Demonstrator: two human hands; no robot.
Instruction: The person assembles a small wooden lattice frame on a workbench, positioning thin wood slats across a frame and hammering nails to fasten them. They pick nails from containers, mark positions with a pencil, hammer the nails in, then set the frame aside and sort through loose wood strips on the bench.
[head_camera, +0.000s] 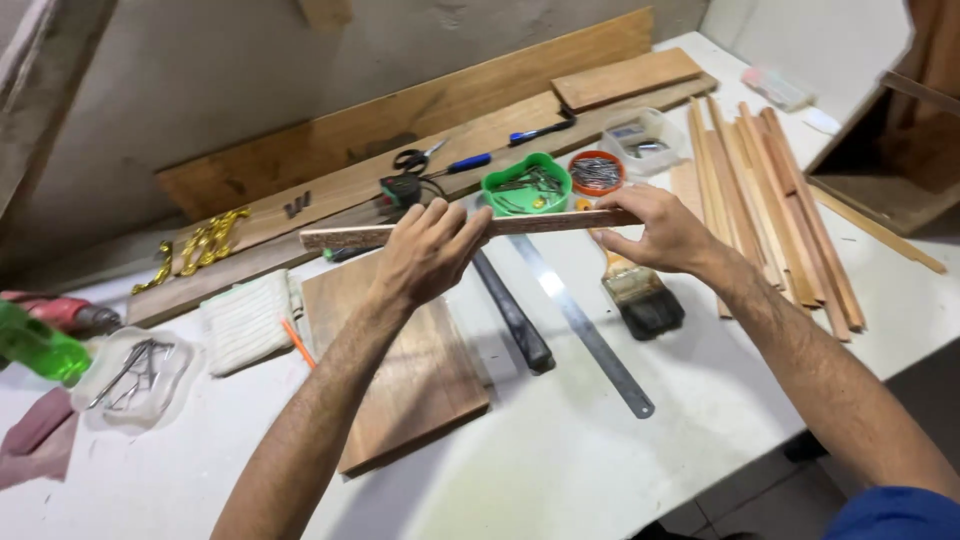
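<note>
Hands: both grasp one thin wooden strip (470, 228), held level above the table (600, 450).
Left hand (425, 252): fingers curled over the strip near its middle, steadying it.
Right hand (660, 228): pinches the strip's right end, thumb beneath, so the strip stays flat and square to the view.
Beneath strip: steel ruler (585, 325), dark hammer handle (512, 312), paintbrush (640, 295), brown board (405, 370).
Behind strip: green tub (527, 185) and orange-rimmed dish (596, 172) of nails, within reach.
Right side: bundle of wooden slats (770, 200), laid parallel.
Left side: clear tray of nails (135, 372), folded white cloth (245, 320).
</note>
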